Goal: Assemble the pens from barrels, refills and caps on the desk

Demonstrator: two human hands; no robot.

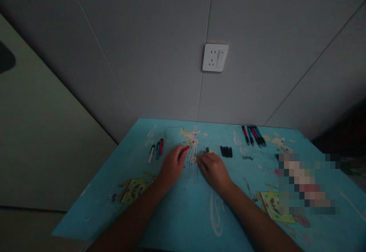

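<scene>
My left hand [172, 167] is closed on a red pen barrel [187, 148], whose end sticks out past the thumb and finger. Several thin white pen refills [193, 152] lie fanned on the table between my two hands. Just right of them, my right hand [214, 169] has its fingers curled together low over the table; what they hold, if anything, is too small to make out. A small dark part [207, 150] lies beyond the right knuckles. Left of my left hand are a white-and-black pen barrel [151, 153], a blue one [158, 151] and a red one [161, 146].
Several short black pen parts [226, 151] stand in a row right of my right hand. Small dark springs [247, 158] lie beyond them. Several whole pens [254, 135] rest at the back right. The blue patterned table [183, 221] meets a grey wall with a socket [215, 57].
</scene>
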